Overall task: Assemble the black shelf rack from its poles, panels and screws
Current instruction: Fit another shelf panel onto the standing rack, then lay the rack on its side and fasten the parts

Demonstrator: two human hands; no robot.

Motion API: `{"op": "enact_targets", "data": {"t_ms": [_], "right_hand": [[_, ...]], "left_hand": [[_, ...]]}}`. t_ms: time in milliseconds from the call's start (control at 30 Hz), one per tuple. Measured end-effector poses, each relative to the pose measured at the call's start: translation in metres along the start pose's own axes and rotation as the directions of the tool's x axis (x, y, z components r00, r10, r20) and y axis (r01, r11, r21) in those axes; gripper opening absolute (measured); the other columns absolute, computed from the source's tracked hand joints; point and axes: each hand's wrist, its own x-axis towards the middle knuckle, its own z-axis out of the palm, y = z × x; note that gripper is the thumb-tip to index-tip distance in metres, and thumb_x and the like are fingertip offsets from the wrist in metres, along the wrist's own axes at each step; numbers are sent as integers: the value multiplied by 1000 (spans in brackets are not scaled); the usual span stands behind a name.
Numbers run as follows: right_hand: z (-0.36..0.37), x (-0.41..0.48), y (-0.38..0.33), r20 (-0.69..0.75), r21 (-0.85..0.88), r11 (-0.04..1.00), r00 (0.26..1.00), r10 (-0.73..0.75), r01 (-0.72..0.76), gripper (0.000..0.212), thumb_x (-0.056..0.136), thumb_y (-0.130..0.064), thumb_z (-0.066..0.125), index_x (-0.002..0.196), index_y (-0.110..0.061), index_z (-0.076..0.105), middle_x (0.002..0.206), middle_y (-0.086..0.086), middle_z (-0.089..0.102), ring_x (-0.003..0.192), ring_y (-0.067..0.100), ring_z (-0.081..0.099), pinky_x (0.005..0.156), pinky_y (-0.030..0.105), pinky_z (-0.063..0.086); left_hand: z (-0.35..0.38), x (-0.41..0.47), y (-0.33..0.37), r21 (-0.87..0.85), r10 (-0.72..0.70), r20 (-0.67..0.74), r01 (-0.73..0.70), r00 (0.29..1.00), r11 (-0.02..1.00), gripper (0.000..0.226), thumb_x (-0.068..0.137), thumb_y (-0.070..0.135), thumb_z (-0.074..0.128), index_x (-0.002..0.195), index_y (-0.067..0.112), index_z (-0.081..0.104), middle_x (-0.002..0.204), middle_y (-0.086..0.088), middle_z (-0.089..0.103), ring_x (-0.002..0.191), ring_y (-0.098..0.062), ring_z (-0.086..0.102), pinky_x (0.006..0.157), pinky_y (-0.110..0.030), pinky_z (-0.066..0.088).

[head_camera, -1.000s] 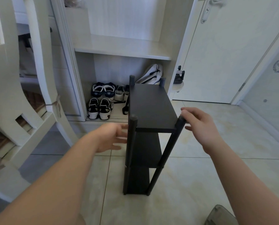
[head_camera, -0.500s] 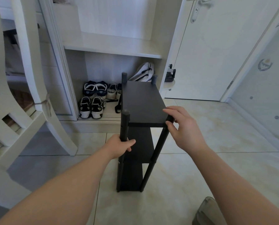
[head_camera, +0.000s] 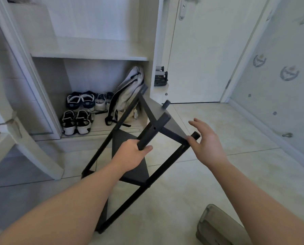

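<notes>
Black shelf rack (head_camera: 136,174): feet on floor, long axis tilted up and to the right; left hand (head_camera: 131,152) grips the near pole (head_camera: 153,131), right hand (head_camera: 206,140) spread-fingered just beside its right top corner.

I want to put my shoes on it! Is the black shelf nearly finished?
Nearly. Done: the black shelf rack has panels joined to four poles. In hand: the left hand grips one pole, rack tilted; the right hand is open beside another. Left: a small hole in the gripped pole looks empty, so maybe a screw, then standing it upright.
</notes>
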Motion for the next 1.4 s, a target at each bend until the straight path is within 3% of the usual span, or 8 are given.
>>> {"op": "enact_targets", "data": {"t_ms": [100, 167, 300, 467, 700, 867, 1133, 1400], "right_hand": [[-21, 1, 6, -69, 82, 992, 994, -90, 96, 49, 96, -20, 68, 143, -29, 55, 146, -11, 51, 133, 7, 48, 108, 19, 34], [-27, 2, 11, 11, 158, 986, 998, -59, 56, 47, 95, -22, 70, 138, -37, 58, 130, -18, 57, 112, -1, 58, 91, 13, 45], [-16, 6, 41, 243, -29, 998, 968, 61, -55, 35, 95, -17, 68, 128, -27, 68, 121, -12, 58, 101, 7, 60, 82, 6, 39], [4, 14, 86, 322, -196, 972, 928, 188, -129, 26, 96, -13, 68, 119, -24, 73, 115, -8, 60, 92, 13, 60, 85, 21, 38], [77, 6, 165, 461, -341, 937, 854, 241, -80, 27, 99, -16, 63, 126, -18, 66, 108, -9, 50, 92, 14, 50, 86, 24, 36], [127, -9, 205, 549, -337, 939, 796, 256, -69, 20, 101, -15, 59, 121, -17, 63, 108, -9, 48, 95, 19, 54, 84, 26, 37], [178, -16, 232, 612, -298, 950, 747, 261, -89, 20, 96, -9, 64, 115, -15, 63, 108, -8, 48, 92, 21, 53, 84, 32, 41], [230, -26, 239, 642, -315, 946, 719, 267, -70, 19, 98, -6, 57, 115, -13, 58, 116, 2, 51, 94, 31, 56, 84, 45, 48]], "left_hand": [[30, 4, 12, 123, -4, 38, -1, 999, 992, 45, 88, 55, 66, 61, 23, 51, 52, 8, 50, 45, -7, 46, 45, -22, 32], [49, 7, 17, 192, 1, 82, -17, 997, 981, 41, 89, 56, 65, 65, 24, 55, 55, 7, 54, 46, -7, 49, 42, -21, 31], [83, 13, 20, 307, 21, 154, -68, 988, 949, 34, 90, 58, 62, 72, 30, 56, 62, 6, 60, 55, -6, 57, 45, -20, 33], [121, 27, -3, 420, 17, 239, -119, 971, 900, 37, 92, 59, 59, 77, 25, 54, 70, 3, 60, 63, -11, 59, 51, -26, 42], [155, 58, -60, 505, 4, 409, -230, 912, 832, 40, 92, 56, 62, 74, 25, 42, 78, 2, 55, 68, -17, 53, 58, -32, 39], [168, 71, -98, 518, 0, 503, -301, 865, 801, 30, 96, 52, 58, 90, 25, 46, 83, 5, 51, 75, -19, 53, 64, -34, 43], [188, 56, -149, 509, -150, 555, -192, 818, 839, 18, 100, 38, 51, 105, 21, 51, 101, -4, 60, 84, -25, 58, 67, -36, 45], [182, 50, -186, 653, -174, 528, -267, 831, 709, 20, 102, 36, 47, 113, 20, 54, 107, -4, 60, 98, -25, 52, 71, -37, 40]]}}
